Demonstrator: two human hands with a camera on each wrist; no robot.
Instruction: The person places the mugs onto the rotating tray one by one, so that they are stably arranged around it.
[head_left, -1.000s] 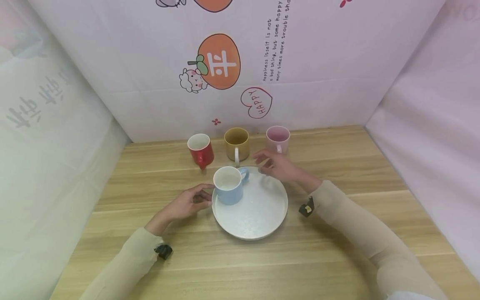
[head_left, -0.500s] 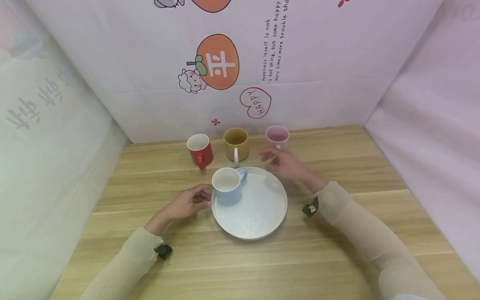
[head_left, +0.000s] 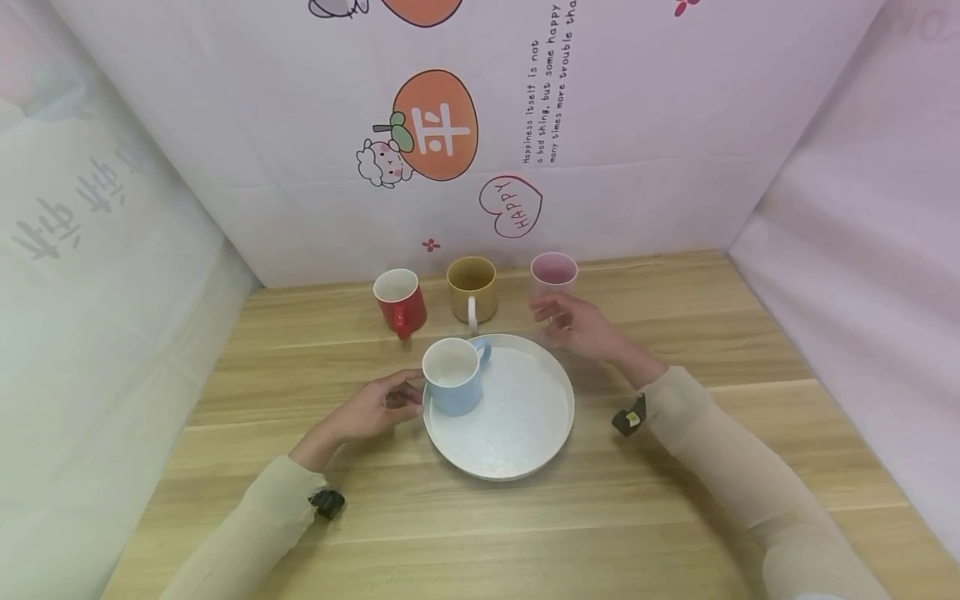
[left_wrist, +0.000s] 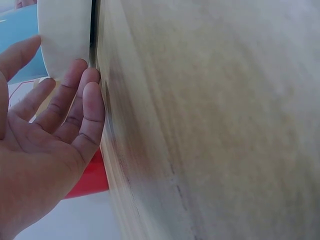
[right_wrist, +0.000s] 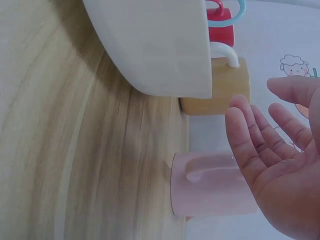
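Observation:
A round white tray (head_left: 517,425) lies on the wooden table, and a light blue mug (head_left: 456,395) stands on its left part, handle to the back right. At the tray's left rim is my left hand (head_left: 367,409); in the left wrist view its thumb and a fingertip meet the tray's side wall, the other fingers loosely bent. My right hand (head_left: 583,327) hovers just in front of a pink mug (head_left: 552,279), covering its handle in the head view. The right wrist view shows those fingers relaxed and apart, holding nothing, with the pink mug's handle (right_wrist: 195,172) behind them.
Behind the tray stand a red mug (head_left: 402,307) and a mustard-yellow mug (head_left: 472,292) with a white handle, in a row with the pink one. A printed white cloth (head_left: 337,217) closes off the back, and more white cloth hangs at both sides.
My right hand has moved away from the blue mug's handle, to the right and toward the pink mug. My left hand has stayed at the tray's rim.

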